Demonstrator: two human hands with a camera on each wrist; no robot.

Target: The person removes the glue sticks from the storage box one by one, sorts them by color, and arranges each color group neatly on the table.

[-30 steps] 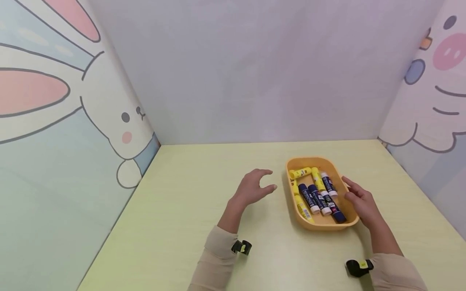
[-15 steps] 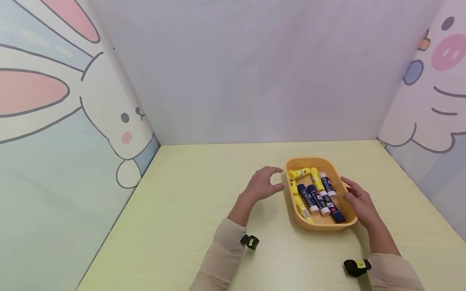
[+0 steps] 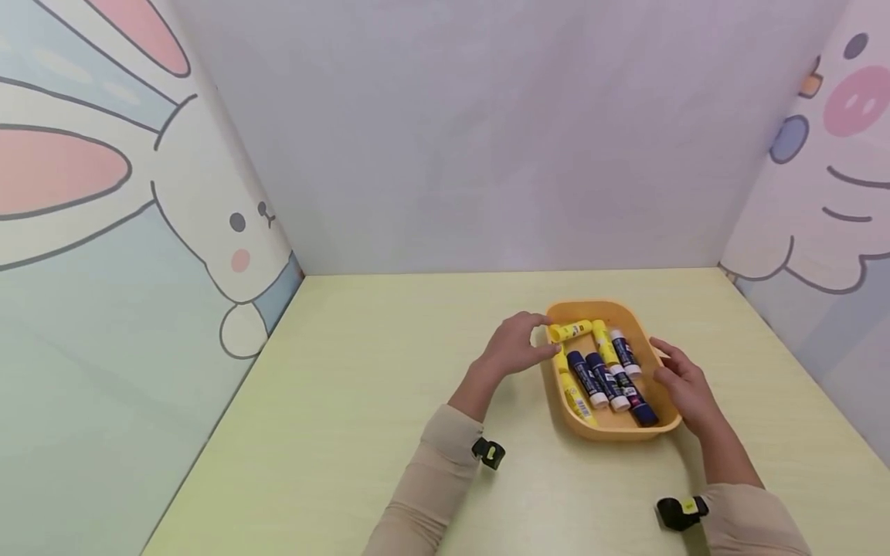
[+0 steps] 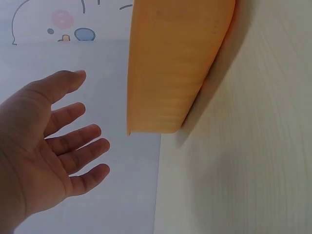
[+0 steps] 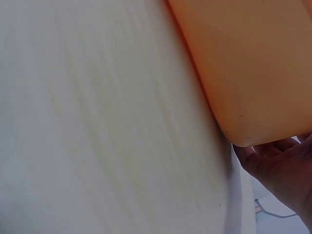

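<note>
An orange plastic basket sits on the table, holding several glue sticks. Some are yellow, like the glue stick near the back; others are navy with white ends, like the glue stick in the middle. My left hand reaches to the basket's left rim, thumb and fingers apart, fingertips overlapping the rim and a yellow glue stick in the head view. From the left wrist, the left hand shows loosely bent fingers with nothing between them. My right hand holds the basket's right side, thumb at the rim, fingers outside.
The pale wooden table extends left and in front of the basket. A plain grey wall stands behind, with cartoon-printed side walls: a rabbit at left and a pig at right.
My left hand has moved right and slightly away from me, from beside the basket up to its left rim. The right hand and the basket have stayed almost still.
</note>
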